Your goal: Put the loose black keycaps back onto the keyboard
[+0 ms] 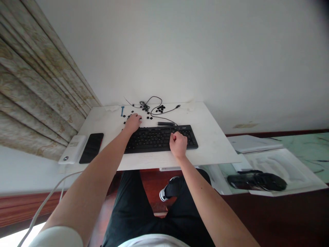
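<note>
Head camera view: dark trousers (pixel 125 206) and a black-and-white sneaker (pixel 163 195) are seen nearest, below the edge of a white counter (pixel 209 144). At the right, beyond the counter's end, a glossy black shoe (pixel 257 180) is seen beside an opened white box (pixel 305 171). Near the counter's left end, a black smartphone (pixel 92 147) is laid just beside a white device (pixel 73 150), to which a pale cord (pixel 47 199) runs. At the middle, a black computer keyboard (pixel 151 140) is set lengthwise near the front edge. Over its right part the right hand (pixel 178 144) is held closed in a fist; whether anything is gripped inside cannot be told. By its upper left corner the left hand (pixel 133 123) is lowered, fingers bent among loose black keycaps (pixel 151 118); whether one is pinched cannot be told. Behind the keyboard, a narrow black bar (pixel 166 124) is placed. Farther back, more keycaps are scattered around a partly coiled black cable (pixel 144 104), with a small blue tool (pixel 122 111) laid to their left. The counter is backed by a pale wall (pixel 180 51), flanked at left by a patterned curtain (pixel 38 85).
</note>
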Tool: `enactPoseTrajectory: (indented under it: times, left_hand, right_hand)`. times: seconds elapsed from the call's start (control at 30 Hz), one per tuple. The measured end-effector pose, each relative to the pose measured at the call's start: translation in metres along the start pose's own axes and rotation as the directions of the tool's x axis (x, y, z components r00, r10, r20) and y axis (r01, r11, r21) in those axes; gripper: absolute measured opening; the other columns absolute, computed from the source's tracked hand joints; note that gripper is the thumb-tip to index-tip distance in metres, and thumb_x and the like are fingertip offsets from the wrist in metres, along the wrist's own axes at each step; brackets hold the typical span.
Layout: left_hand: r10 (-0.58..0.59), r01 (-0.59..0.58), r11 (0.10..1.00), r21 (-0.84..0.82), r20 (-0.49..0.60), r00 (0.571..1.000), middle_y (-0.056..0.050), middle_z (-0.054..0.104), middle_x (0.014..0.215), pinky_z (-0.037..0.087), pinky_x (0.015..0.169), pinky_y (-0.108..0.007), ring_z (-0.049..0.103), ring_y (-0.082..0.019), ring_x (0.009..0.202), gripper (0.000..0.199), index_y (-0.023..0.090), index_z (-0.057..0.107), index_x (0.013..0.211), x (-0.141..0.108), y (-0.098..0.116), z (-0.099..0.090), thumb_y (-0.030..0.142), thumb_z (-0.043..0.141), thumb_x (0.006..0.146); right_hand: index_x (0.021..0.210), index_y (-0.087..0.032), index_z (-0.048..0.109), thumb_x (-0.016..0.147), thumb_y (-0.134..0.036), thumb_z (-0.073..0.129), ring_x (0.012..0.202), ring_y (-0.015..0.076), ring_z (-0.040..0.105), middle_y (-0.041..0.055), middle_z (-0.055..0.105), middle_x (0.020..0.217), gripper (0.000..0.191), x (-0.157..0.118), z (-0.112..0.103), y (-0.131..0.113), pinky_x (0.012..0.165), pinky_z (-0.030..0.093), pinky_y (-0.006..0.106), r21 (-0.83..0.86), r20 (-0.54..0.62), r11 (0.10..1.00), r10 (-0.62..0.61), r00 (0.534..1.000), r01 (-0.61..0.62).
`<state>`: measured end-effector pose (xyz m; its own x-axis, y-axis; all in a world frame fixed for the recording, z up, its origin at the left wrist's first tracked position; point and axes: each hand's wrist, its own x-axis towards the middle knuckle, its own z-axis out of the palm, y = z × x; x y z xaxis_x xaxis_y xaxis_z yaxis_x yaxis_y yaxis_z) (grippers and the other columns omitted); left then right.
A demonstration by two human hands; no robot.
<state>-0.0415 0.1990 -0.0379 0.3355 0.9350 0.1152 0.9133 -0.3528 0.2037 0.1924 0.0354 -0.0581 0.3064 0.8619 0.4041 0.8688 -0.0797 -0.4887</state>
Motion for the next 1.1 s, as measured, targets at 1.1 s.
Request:
enactPoseTrajectory:
  times: [1.1]
  left_hand:
    - [-0.134,0.228,-0.694,-0.683,0.433,0.891,-0.007,0.072,0.097,0.056,0.080,-0.020,0.068,-0.008,0.079,0.009,0.015,0.066,0.099,-0.167,0.072,-0.030,0.015,0.063,0.091]
  right_hand:
    - [0.072,-0.022,0.047,0.093,-0.038,0.055,0.057,0.0125,0.044,-0.0036,0.046,0.064,0.027,-0.025,-0.017,-0.041,0.060,0.038,0.026,0.469,-0.047,0.875,-0.112,0.993,0.121]
